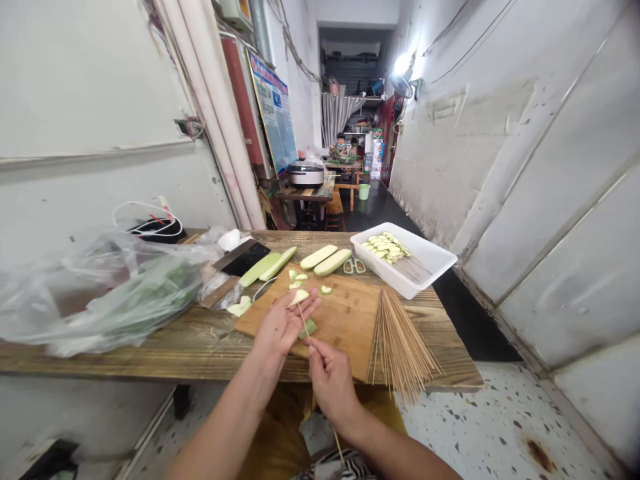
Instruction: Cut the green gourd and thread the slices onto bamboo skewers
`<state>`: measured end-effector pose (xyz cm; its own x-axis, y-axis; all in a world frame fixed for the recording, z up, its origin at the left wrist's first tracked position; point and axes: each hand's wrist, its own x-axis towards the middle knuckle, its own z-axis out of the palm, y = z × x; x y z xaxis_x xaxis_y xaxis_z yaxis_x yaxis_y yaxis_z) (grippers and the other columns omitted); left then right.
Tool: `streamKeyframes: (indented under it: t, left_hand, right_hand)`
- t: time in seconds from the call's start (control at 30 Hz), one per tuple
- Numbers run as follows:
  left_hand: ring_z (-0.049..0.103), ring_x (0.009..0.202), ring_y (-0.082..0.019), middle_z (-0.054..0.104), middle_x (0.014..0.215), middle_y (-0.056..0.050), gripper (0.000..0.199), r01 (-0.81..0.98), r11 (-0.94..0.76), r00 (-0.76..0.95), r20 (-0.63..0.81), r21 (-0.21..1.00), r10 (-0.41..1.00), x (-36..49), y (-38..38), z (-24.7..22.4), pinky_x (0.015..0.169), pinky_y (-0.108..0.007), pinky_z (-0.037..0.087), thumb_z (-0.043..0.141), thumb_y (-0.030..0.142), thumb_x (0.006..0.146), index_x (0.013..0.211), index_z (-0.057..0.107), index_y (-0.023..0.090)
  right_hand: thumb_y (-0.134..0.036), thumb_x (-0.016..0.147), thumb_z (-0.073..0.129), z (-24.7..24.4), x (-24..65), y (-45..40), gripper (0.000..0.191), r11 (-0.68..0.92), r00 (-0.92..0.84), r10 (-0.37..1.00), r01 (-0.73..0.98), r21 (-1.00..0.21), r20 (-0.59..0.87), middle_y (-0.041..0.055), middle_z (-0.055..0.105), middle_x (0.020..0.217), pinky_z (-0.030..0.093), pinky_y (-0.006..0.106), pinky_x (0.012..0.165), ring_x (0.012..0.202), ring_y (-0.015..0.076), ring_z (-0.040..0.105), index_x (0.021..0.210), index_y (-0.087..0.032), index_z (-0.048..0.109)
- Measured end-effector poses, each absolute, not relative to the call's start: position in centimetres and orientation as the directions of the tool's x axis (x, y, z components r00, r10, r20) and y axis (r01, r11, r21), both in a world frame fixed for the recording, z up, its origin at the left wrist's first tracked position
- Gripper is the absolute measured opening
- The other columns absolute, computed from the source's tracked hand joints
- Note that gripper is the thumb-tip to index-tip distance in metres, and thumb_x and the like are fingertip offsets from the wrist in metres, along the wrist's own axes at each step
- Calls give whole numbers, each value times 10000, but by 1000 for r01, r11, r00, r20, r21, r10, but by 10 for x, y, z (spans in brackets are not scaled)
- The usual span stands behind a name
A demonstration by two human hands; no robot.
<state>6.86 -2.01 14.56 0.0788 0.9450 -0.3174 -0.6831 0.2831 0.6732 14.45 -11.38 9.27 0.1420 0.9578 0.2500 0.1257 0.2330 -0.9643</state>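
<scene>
Mustard-brown trousers (pixel 275 433) and black-and-white striped fabric (pixel 350 465) at the lap — forearms (pixel 235 413) and hands (pixel 285 325) bare.

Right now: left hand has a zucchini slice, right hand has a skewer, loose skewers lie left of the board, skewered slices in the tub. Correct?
One error: the loose skewers lie to the right of the board, per the head view. The rest stands: left hand has a slice, right hand a skewer, skewered slices in the tub.
</scene>
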Motion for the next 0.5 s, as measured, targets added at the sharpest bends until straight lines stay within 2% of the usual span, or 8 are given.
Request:
streamKeyframes:
  t: [0.5]
  left_hand:
    - [671,784,-205,684,758,-123,165,-689,282,74,-322,668,944,75,-25,147,788,-399,536,435,57,818,751,584,78]
  right_hand:
    - [-244,863,383,87,146,-109,343,258,135,951,141,-956,277,-19,451,543,276,205,406,459,107,336,951,-113,687]
